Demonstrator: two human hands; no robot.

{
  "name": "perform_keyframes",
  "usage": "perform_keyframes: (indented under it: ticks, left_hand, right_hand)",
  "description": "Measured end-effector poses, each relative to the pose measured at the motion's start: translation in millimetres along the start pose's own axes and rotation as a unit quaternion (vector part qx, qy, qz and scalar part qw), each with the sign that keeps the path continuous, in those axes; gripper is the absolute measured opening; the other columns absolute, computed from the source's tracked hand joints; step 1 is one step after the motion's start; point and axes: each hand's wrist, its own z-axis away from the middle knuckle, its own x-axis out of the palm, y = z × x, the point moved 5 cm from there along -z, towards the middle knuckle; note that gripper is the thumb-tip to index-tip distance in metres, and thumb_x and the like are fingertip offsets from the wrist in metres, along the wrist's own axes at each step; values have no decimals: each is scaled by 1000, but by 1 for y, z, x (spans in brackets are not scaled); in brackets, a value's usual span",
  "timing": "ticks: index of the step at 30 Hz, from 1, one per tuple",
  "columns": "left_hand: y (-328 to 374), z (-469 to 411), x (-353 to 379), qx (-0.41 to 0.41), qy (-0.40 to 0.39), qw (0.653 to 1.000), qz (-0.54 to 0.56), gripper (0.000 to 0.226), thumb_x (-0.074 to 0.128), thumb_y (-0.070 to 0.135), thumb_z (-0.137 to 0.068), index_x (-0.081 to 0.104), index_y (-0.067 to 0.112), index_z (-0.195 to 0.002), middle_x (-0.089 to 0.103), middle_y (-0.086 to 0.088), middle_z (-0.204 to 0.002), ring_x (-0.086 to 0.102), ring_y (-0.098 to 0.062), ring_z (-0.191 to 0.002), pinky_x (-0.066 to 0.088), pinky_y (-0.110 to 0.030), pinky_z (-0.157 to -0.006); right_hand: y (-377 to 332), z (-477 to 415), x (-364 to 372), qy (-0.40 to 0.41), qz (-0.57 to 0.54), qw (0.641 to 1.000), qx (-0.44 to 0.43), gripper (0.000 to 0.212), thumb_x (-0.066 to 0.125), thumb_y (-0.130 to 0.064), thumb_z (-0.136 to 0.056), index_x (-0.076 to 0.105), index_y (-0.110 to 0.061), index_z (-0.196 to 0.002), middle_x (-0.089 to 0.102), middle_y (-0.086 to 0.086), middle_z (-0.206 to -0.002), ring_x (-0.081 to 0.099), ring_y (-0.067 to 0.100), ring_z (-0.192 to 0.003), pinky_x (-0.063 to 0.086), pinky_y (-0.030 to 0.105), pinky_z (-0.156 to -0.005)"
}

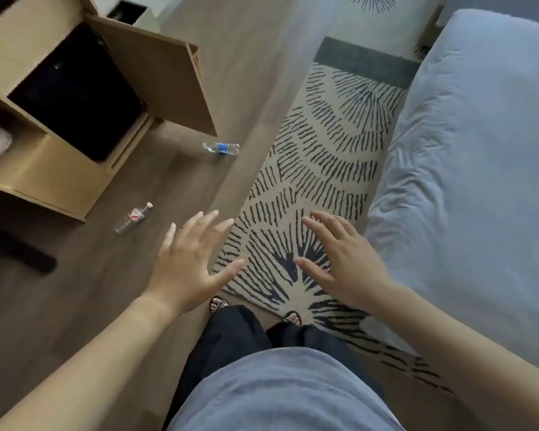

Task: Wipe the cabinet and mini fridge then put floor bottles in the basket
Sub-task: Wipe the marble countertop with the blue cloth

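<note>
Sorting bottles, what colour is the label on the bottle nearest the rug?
Blue label, head view.

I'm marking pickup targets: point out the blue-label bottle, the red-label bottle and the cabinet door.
blue-label bottle [222, 148]: head view, on its label.
red-label bottle [135, 215]: head view, on its label.
cabinet door [156, 82]: head view, middle of panel.
</note>
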Motion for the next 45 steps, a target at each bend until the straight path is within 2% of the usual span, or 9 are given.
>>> perform_keyframes:
  ticks: [3,8,12,18,25,29,34,39,45]
  left_hand:
    - [-26,-1,-5,-32,10,999,-9,77,22,79,-79,36,38,-143,30,7,-154,19,-14,-144,13,-52,-117]
    - [-74,-12,-16,-91,46,993,55,77,26,76,-77,37,38,-143,29,8,-154,18,-14,-144,12,-49,-116]
    - [-125,-28,-36,-125,72,985,90,78,25,77,-77,38,36,-143,30,6,-154,20,-15,-144,13,-50,-116]
    - [-204,-47,-76,-142,110,981,74,75,26,75,-80,38,35,-142,32,5,-153,22,-15,-143,16,-51,-115]
    - [-275,-56,-92,-190,114,972,74,75,25,75,-81,37,34,-144,32,4,-153,22,-17,-143,17,-53,-114]
    - [-295,-69,-93,-224,113,964,84,77,23,75,-81,37,34,-144,31,4,-154,21,-16,-143,17,-53,-114]
    - [-319,-107,-103,-277,141,945,99,77,25,75,-80,40,32,-142,33,5,-153,21,-14,-142,16,-52,-113]
    - [-343,-163,-135,-345,188,912,114,74,25,74,-81,36,35,-143,32,5,-153,21,-14,-143,14,-50,-114]
    - [-347,-234,-173,-401,242,875,123,73,24,73,-83,36,33,-144,32,5,-153,22,-14,-143,16,-52,-114]
  right_hand:
    - [-15,-25,4,-17,-2,1000,-13,78,27,-71,-85,23,-25,-148,24,-4,-154,17,16,-141,23,35,-114]
    - [-51,-77,9,-36,17,998,-50,83,21,-75,-81,20,-27,-148,22,-6,-154,16,16,-142,24,36,-114]
    - [-101,-132,5,-40,27,996,-77,77,32,-69,-86,17,-28,-149,19,-7,-155,13,14,-142,21,34,-114]
    - [-182,-215,-3,-43,41,988,-140,73,37,-66,-89,17,-28,-149,17,-9,-155,11,12,-141,19,31,-113]
    - [-234,-287,-2,-40,38,985,-164,78,30,-71,-83,21,-28,-147,22,-6,-154,16,17,-142,28,41,-113]
    - [-241,-328,-1,-63,48,982,-173,79,26,-73,-83,22,-27,-147,21,-6,-154,15,16,-142,28,42,-113]
    - [-251,-397,-7,-88,51,972,-212,76,29,-70,-84,21,-28,-147,19,-7,-155,14,15,-142,27,41,-113]
    - [-263,-484,-33,-91,40,957,-272,81,20,-75,-80,22,-28,-147,22,-8,-153,18,15,-141,33,42,-110]
    - [-266,-577,-78,-94,13,944,-316,73,33,-66,-86,24,-27,-147,23,-8,-152,18,14,-140,29,40,-112]
